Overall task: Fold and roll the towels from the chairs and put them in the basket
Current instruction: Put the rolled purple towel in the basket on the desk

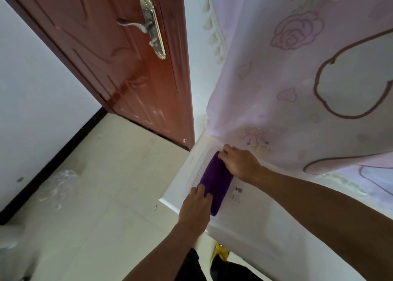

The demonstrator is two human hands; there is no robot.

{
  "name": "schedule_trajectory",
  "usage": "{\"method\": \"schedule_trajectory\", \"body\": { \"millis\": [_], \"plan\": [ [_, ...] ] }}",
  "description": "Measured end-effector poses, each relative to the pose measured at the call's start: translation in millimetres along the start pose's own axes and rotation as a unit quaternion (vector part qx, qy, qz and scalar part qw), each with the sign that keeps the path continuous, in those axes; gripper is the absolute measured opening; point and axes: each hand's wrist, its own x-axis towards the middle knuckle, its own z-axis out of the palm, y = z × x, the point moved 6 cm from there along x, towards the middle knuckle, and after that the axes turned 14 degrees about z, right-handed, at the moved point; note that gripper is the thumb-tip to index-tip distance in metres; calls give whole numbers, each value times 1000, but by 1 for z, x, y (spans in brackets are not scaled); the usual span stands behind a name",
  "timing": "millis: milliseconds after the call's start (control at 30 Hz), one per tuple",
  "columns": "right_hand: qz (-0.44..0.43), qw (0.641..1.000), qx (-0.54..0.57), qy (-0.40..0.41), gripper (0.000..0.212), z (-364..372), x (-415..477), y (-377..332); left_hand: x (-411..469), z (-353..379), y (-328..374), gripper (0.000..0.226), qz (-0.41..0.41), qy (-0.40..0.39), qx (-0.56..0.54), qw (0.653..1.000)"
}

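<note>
no text, brand or number can be read anywhere here. the only thing that looks like a label is a small sticker (237,194) with dark marks, on the white surface (265,221) just beside the purple towel (215,182), between the right hand (239,163) and the left hand's fingers (202,192); its marks are too small and blurred to make out. the pink curtain (297,78) just beyond the right hand's fingertips carries only drawn roses and hearts, no lettering.

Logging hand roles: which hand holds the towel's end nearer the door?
The right hand, at the purple towel's far end; the left hand grips the near end.
</note>
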Motion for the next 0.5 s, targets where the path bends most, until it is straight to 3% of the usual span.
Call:
{"method": "schedule_trajectory", "body": {
  "millis": [133, 300, 500],
  "plan": [
    [-38, 999, -11, -23, 37, 20, -17, -3, 5, 0, -3, 24, -29, 5, -37, 999],
    [0, 993, -16, -114, 54, 36, -18, -5, 14, 15, -4, 21, -9, -62, -18, 998],
    [51, 985, 0, -166, 60, 37, -24, -6, 15, 11, 0, 30, -21, -73, -18, 997]
  ]
}}
